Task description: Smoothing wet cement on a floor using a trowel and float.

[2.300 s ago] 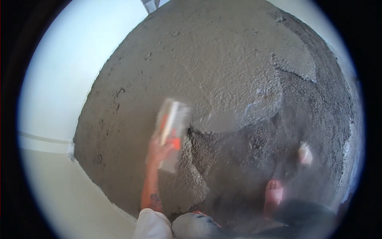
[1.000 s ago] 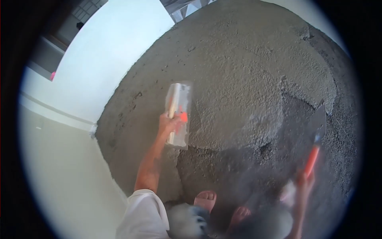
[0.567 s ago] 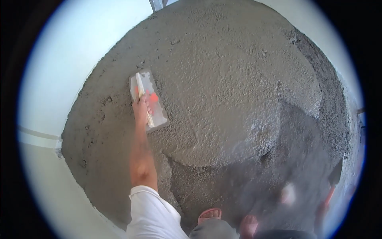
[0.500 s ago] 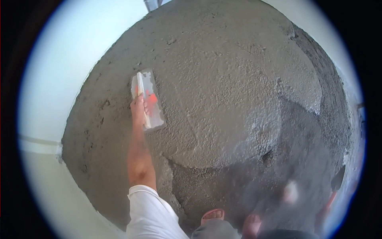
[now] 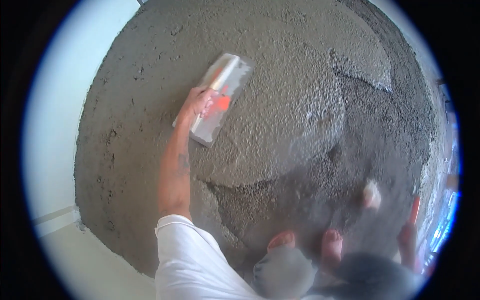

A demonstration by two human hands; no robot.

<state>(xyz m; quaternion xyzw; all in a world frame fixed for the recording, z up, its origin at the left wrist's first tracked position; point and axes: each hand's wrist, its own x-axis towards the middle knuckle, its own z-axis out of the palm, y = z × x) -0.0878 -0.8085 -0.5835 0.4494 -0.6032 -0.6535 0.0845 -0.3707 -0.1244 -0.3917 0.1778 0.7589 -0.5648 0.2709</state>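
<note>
My left hand (image 5: 199, 103) grips the pale handle of a steel float (image 5: 231, 85) with orange patches. The float lies tilted, top end to the right, on wet grey mortar (image 5: 285, 95), left of a coarser raised patch. At the lower right my right hand (image 5: 407, 240), partly blurred, is closed round the red handle (image 5: 415, 210) of a trowel; its blade does not show clearly against the rough edge of the floor.
White walls (image 5: 52, 150) border the mortar at left and right. A darker, lower rough layer (image 5: 270, 210) lies around my sandalled feet (image 5: 282, 239) at the bottom. A small pale object (image 5: 371, 194), too blurred to name, is near the right foot.
Since half a second ago the float has moved up and rightward and turned clockwise in my left hand. The red trowel handle appears higher at the right, and the whole view has shifted.
</note>
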